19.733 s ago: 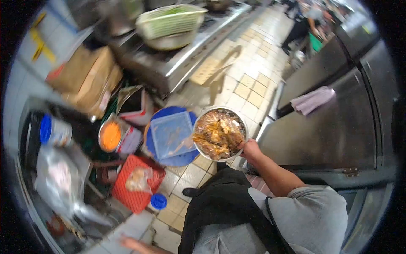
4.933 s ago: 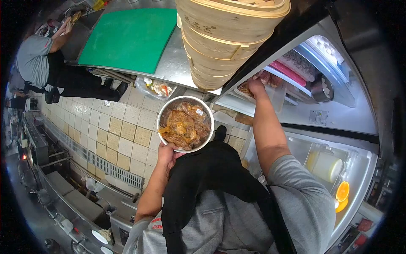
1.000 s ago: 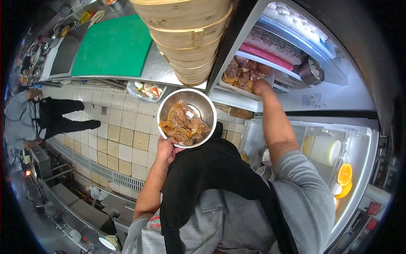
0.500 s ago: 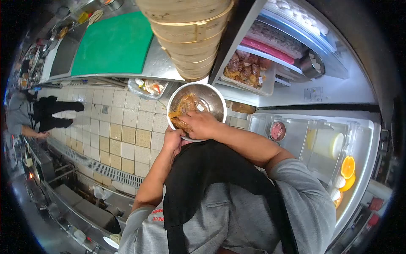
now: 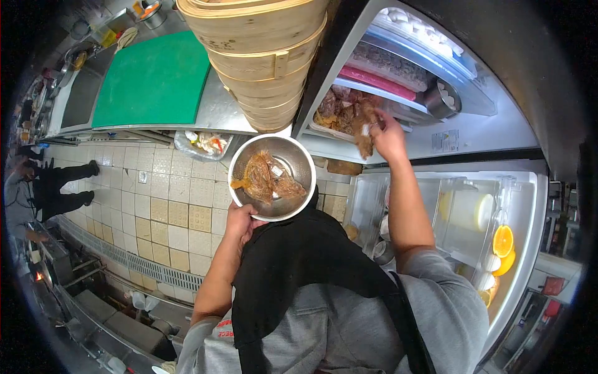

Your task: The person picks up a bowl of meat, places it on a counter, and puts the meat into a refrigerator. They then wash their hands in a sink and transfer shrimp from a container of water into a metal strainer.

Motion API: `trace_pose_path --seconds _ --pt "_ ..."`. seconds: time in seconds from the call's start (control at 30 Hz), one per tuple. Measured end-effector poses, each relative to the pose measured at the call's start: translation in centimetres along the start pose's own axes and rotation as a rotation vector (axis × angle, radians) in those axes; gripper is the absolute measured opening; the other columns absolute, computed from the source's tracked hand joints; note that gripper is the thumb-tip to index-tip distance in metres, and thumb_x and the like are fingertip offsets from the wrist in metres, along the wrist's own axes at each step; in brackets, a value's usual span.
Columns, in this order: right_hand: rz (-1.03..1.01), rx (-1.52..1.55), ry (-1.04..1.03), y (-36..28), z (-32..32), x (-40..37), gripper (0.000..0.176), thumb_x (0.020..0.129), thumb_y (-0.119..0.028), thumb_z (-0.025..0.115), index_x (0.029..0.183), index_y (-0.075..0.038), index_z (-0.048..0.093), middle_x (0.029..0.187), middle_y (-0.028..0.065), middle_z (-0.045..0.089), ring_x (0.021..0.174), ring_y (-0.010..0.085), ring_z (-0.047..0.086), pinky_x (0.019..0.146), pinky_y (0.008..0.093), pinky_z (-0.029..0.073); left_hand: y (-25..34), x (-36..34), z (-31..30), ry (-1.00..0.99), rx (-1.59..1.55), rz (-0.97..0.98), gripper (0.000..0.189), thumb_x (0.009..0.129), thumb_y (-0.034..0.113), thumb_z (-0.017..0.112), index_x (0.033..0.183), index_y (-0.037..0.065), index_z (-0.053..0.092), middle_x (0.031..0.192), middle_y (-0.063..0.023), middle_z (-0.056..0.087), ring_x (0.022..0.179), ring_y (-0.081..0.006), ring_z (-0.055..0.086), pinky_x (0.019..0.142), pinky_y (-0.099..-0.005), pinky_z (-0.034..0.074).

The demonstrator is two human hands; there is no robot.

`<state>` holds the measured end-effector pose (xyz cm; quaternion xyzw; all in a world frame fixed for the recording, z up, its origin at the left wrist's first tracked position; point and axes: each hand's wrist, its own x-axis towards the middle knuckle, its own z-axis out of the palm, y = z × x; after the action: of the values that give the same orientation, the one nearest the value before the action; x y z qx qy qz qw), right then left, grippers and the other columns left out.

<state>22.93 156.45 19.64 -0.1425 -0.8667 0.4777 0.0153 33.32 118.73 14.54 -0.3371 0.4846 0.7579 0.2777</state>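
Observation:
My left hand (image 5: 242,222) is closed on the near-left rim of a round metal bowl (image 5: 300,163), holding it in front of my apron. Inside the bowl lie bagged portions of brown food (image 5: 258,177) in clear plastic, each with what looks like a small white label. My right hand (image 5: 389,138) reaches to the open fridge, fingers closed on another bag of brown food (image 5: 363,131). That bag hangs at the front of a plastic tub (image 5: 333,131) holding several similar bags. What the food is, I cannot make out.
A tall stack of bamboo steamers (image 5: 268,62) rises beyond the bowl. Left of it is a green cutting board (image 5: 152,81) on a steel counter. The fridge door (image 5: 529,206) stands open at right, with oranges (image 5: 503,242) and eggs. A co-worker (image 5: 53,181) stands far left.
My right hand has left the bowl for the fridge tub and now grips a bag there. The bags stay in the bowl, held by my left hand. The whole view has shifted slightly.

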Motion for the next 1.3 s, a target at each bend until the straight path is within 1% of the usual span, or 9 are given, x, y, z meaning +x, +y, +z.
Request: trace_pose_path --seconds 0.07,0.3,0.37,0.47,0.67,0.87,0.97,1.07,1.3 --pt "-0.057 -0.568 0.231 0.6 -0.3 1.7 0.038 0.079 -0.008 0.052 0.116 -0.009 0.058 0.1 0.0197 0.063 0.09 0.0327 0.062 0.08 0.0426 0.049 -0.4 0.1 -0.2 0.005 -0.017 0.011 0.05 0.069 -0.007 0.042 0.118 -0.005 0.036 0.101 -0.0212 0.056 0.075 -0.0302 0.065 0.056 -0.0395 0.06" --pt "0.003 -0.884 0.143 4.9 0.2 7.1 0.035 0.083 -0.012 0.044 0.114 -0.008 0.06 0.108 0.0222 0.061 0.101 0.0353 0.059 0.085 0.0454 0.047 -0.2 -0.9 0.3 0.057 0.014 0.033 0.048 0.069 -0.006 0.043 0.117 -0.006 0.038 0.099 -0.0213 0.057 0.075 -0.03 0.065 0.056 -0.0388 0.061" --pt "0.254 -0.968 -0.168 5.1 0.5 7.8 0.034 0.084 -0.012 0.044 0.114 -0.004 0.059 0.117 0.0216 0.056 0.108 0.0348 0.056 0.087 0.0456 0.046 -0.4 -1.0 0.1 0.049 0.013 0.041 0.047 0.069 -0.006 0.043 0.116 -0.006 0.039 0.099 -0.0206 0.057 0.075 -0.0298 0.065 0.057 -0.0383 0.061" --pt "0.008 -1.143 -0.293 9.6 2.7 9.3 0.028 0.083 -0.014 0.047 0.099 -0.001 0.065 0.102 0.0196 0.064 0.096 0.0348 0.061 0.081 0.0441 0.049 -0.2 -0.8 0.0 0.05 0.024 0.035 0.047 0.069 -0.006 0.043 0.116 -0.006 0.039 0.098 -0.02 0.057 0.075 -0.0299 0.065 0.057 -0.0382 0.061" --pt "0.066 -0.941 -0.262 -1.8 2.3 5.2 0.022 0.084 -0.017 0.05 0.093 -0.004 0.066 0.098 0.0179 0.065 0.093 0.0318 0.063 0.078 0.0415 0.049 0.6 -0.9 0.3 0.063 0.022 0.024 0.049 0.069 -0.007 0.043 0.118 -0.006 0.038 0.098 -0.0198 0.058 0.074 -0.0294 0.065 0.055 -0.0367 0.06" --pt "-0.147 -0.337 -0.715 -7.7 10.9 -4.6 0.032 0.083 -0.034 0.06 0.105 -0.011 0.064 0.098 0.0138 0.066 0.094 0.0288 0.062 0.083 0.0391 0.047 0.7 -0.5 1.0 -0.039 0.112 0.072 0.052 0.071 -0.006 0.043 0.123 -0.001 0.036 0.101 -0.0188 0.057 0.079 -0.0298 0.065 0.056 -0.0365 0.06" --pt "-0.174 -0.629 -0.688 -9.8 15.9 -8.1 0.071 0.077 -0.041 0.067 0.137 -0.018 0.037 0.142 0.0223 0.029 0.125 0.0395 0.039 0.097 0.0425 0.04 0.6 -0.3 1.6 -0.066 0.154 0.067 0.051 0.071 -0.007 0.043 0.122 0.0 0.039 0.101 -0.018 0.057 0.076 -0.029 0.065 0.054 -0.0361 0.06" --pt "-0.103 -0.702 -0.669 -9.8 17.9 -9.7 0.084 0.072 -0.043 0.07 0.141 -0.02 0.029 0.149 0.0237 0.001 0.132 0.0497 0.019 0.101 0.0462 0.036 0.5 0.2 1.7 -0.083 0.166 0.086 0.051 0.07 -0.007 0.043 0.121 0.0 0.04 0.1 -0.0173 0.058 0.074 -0.0286 0.065 0.054 -0.0364 0.06" --pt "-0.376 -0.307 -0.461 -2.7 19.7 -8.7 0.066 0.067 -0.016 0.071 0.126 -0.017 0.042 0.133 0.0192 0.035 0.121 0.0341 0.039 0.095 0.0409 0.042 0.7 -0.3 1.1 -0.039 0.092 0.013 0.052 0.069 -0.009 0.043 0.12 0.001 0.04 0.096 -0.0167 0.058 0.072 -0.0276 0.065 0.055 -0.0375 0.06"
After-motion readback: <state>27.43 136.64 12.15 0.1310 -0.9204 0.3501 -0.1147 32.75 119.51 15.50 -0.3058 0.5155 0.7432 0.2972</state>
